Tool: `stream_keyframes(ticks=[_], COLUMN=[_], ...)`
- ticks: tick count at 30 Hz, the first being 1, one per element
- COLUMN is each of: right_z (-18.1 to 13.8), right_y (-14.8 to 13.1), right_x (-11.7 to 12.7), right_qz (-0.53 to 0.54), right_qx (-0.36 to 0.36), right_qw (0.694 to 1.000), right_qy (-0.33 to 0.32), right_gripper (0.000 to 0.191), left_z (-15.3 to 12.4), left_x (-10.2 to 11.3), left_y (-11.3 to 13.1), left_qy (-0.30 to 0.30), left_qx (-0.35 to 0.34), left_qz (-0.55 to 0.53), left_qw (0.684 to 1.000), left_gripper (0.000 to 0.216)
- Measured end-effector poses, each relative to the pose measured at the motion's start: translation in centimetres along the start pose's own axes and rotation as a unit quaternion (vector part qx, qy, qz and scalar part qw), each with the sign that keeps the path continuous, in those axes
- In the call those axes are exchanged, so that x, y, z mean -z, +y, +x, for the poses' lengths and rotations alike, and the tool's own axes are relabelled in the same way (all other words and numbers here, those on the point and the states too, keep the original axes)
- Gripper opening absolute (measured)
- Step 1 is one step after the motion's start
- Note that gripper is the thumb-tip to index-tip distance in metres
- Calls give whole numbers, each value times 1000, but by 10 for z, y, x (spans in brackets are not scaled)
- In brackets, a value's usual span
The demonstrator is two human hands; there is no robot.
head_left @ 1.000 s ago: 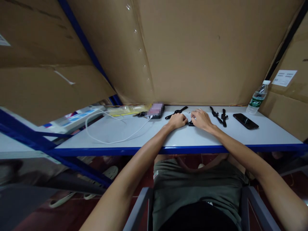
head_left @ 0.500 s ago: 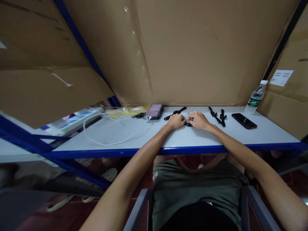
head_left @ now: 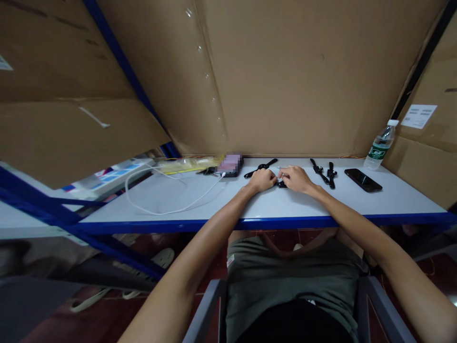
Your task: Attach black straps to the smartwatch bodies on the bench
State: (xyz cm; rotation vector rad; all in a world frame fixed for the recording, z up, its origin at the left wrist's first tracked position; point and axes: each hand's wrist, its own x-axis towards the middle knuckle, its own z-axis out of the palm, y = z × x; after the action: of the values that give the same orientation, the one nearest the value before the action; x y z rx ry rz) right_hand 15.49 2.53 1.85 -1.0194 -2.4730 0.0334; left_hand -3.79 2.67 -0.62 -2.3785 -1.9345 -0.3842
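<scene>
At the middle of the table my left hand is closed, its fingertips on a small black object that looks like a watch part and is mostly hidden. My right hand sits against its other side, thumb and forefinger pinched together. What those fingers grip, if anything, is too small to make out. A small silvery thing shows just behind the right fingers. Behind my left hand lies a black wristwatch with its strap stretched out. Right of my right hand are two more black watches, one slanted, one nearly upright.
A black phone and a water bottle are at the right. At the left back stands a device with a blurred screen, its white cable looping across the table. Cardboard walls the back.
My right forefinger and thumb have shifted slightly over the small black object. My left hand stays in place. The whole view has moved a little.
</scene>
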Motion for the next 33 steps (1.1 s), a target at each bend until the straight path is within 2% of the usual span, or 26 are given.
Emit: stream_keyframes(ticks=[4,9,14,19,25,30,33], right_z=[1,1,0,1,1,2,1], right_y=[5,4,3,3,7,4,1], right_x=[-2,-2,0,-1,-3,-2,-1], right_qz=[-26,10,-45,16,-24,26,-3], right_qx=[-34,22,-18,33,-12,50,33], right_qw=[999,1000,999,999,999,998,999], right_qy=[21,-5,15,-2,30,-3,3], right_gripper=[35,36,37,36,37,36,36], left_z=[-1,0,1,0,0,1,2], left_x=[1,-1,-1,-1,-1,-3,-4], left_y=[1,0,0,0,0,-1,-1], left_qy=[-2,3,-1,3,2,7,8], left_qx=[-1,4,-2,0,-1,5,5], left_qz=[0,3,4,6,6,7,5], left_qw=[1000,1000,1000,1000,1000,1000,1000], left_gripper=[37,38,37,37,36,37,36])
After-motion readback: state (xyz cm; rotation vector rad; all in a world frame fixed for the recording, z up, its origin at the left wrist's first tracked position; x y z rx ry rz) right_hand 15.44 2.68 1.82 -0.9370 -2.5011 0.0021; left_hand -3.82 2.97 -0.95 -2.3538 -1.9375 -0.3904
